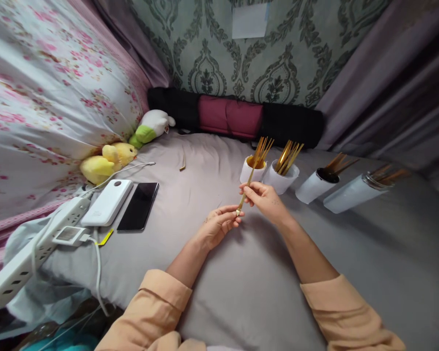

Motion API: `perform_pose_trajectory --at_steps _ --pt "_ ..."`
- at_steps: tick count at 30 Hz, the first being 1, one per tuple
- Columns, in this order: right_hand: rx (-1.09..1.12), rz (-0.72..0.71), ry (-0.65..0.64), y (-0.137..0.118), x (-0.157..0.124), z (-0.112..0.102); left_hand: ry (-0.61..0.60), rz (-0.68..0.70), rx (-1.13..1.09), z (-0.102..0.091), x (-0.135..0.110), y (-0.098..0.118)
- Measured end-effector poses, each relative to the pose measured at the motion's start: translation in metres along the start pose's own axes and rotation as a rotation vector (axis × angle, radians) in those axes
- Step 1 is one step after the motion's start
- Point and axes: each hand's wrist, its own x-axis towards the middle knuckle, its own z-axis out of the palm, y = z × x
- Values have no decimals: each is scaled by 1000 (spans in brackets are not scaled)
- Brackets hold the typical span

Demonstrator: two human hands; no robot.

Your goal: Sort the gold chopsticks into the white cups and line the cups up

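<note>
A slim gold-coloured stick (249,181) with a broader, shiny lower end slants between my hands, above the grey sheet (205,195). My left hand (220,225) is closed, its thumb and fingertips pinching the broad end. Further up the shaft, my right hand (264,199) is closed around the stick. Just behind the right hand stand a white cup (249,174) and a translucent white cup (283,181), each full of several upright gold sticks. The stick's exact kind cannot be made out. Another small gold piece with a bent end (183,165) lies alone on the sheet.
Two more holders, a white one (312,189) and a longer one (351,192), contain brownish sticks at right. Left are a phone (138,206), power bank (108,202), power strip (40,248) and plush toys (108,162). A black and maroon roll (230,117) lies along the wall.
</note>
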Motion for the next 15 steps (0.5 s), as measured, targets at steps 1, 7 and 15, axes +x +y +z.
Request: perform_pose_trajectory --at_steps 1,7,15 --pt "-6 1 2 -1 0 -1 2 -2 -6 0 0 0" --pt "-20 -22 53 -8 3 -4 2 -5 -26 0 -1 2" --pt "-170 -173 216 -22 17 -14 6 -5 -17 -1 -2 1"
